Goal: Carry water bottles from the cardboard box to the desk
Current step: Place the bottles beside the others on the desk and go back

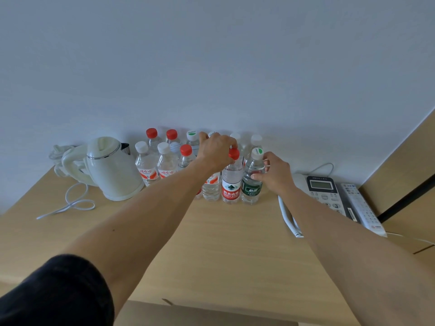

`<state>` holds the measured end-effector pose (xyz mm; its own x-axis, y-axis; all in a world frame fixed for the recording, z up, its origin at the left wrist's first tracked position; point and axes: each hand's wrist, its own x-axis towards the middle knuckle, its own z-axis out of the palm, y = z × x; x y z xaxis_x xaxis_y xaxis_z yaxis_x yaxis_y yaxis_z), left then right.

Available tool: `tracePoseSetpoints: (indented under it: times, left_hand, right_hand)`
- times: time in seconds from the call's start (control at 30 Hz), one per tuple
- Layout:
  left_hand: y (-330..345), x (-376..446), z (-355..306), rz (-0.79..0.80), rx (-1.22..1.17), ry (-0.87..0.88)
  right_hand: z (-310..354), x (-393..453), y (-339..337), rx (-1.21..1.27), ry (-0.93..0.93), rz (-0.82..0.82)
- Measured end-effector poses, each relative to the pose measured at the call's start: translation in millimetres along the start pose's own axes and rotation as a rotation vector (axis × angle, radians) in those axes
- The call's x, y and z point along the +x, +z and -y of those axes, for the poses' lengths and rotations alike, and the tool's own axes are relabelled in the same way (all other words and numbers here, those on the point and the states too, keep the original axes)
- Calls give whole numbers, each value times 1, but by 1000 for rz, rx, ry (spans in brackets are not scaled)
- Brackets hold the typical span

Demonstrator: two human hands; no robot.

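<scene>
Several water bottles stand in rows at the back of the wooden desk [223, 243], against the wall. My left hand [216, 151] grips the top of a red-labelled, red-capped bottle [231, 184] in the front row. Beside it on the right stands a green-labelled, white-capped bottle [252, 184]; my right hand [276, 175] holds its upper body, thumb on the front. Both bottles stand upright on the desk. A top flap of the cardboard box [207, 314] shows at the bottom edge.
A white electric kettle [110, 170] with its looped cord [70, 203] sits left of the bottles. A desk telephone [322, 191] and a remote control [362, 208] lie at the right. Bare desk surface lies in front of the bottles.
</scene>
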<state>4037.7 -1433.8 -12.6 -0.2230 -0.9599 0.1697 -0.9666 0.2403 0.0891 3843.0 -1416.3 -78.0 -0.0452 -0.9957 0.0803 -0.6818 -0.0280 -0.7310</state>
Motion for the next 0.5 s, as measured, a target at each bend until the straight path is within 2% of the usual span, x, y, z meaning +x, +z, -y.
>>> tracePoseSetpoints:
  times: [0.5]
  left_hand:
    - [0, 0, 1, 14, -14, 3]
  right_hand:
    - [10, -5, -8, -88, 17, 61]
